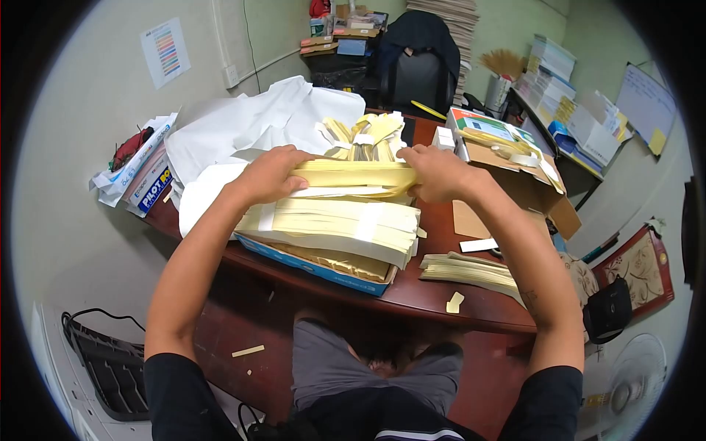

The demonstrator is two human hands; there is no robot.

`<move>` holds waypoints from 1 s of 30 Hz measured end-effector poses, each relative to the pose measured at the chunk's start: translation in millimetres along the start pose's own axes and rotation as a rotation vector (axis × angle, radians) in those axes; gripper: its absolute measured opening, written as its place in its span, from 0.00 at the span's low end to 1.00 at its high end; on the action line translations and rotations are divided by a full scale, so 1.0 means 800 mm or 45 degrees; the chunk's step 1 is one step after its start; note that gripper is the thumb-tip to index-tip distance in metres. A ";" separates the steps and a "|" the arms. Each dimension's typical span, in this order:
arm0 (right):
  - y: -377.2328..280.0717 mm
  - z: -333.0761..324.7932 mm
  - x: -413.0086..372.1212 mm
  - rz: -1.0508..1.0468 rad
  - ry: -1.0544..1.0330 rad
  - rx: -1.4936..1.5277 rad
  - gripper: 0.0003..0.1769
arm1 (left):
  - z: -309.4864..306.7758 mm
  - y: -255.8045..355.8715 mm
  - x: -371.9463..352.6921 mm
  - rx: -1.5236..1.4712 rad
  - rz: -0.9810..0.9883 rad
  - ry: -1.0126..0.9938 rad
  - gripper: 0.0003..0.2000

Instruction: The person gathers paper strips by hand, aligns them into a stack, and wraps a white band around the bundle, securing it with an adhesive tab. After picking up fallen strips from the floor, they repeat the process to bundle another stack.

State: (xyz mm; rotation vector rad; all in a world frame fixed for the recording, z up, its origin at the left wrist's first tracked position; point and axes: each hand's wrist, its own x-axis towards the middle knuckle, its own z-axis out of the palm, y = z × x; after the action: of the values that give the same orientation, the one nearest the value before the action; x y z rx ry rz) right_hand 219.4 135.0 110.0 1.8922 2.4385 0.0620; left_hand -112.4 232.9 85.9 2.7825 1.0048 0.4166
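My left hand (273, 175) grips the left end of a bundle of yellow paper strips (357, 175), thumb on the near side. At its right end, my right hand (441, 173) is closed round the same bundle, some strips bending down beside the fingers. The bundle lies level across the top of a pile. Beneath it are pale yellow paper stacks (331, 219) wrapped with white paper bands. These rest on a shallow blue cardboard box (316, 266). Just beyond the bundle, more yellow strips (368, 132) stand fanned out, held by a white band.
White crumpled sheeting (250, 117) covers the desk's left side. To the right stand an open cardboard box (515, 176) and a loose strip stack (471, 272) on the dark red desk (412, 305). A black chair (417, 81) is behind; a fan (629, 389) stands lower right.
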 end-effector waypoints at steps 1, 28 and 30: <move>-0.002 0.000 -0.002 -0.011 0.021 0.001 0.40 | 0.003 -0.003 -0.001 -0.001 0.005 0.010 0.27; -0.043 -0.007 -0.043 -0.179 0.109 0.454 0.19 | -0.035 0.000 -0.055 -0.199 0.051 -0.113 0.24; -0.047 0.007 -0.048 -0.166 0.120 0.479 0.20 | -0.007 0.003 -0.074 -0.099 0.091 -0.045 0.27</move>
State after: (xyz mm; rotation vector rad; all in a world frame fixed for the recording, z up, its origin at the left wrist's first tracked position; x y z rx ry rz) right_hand 192.6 88.7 102.7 1.8879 2.7932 -0.3447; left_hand -156.7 193.3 79.6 2.7525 0.8644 0.4048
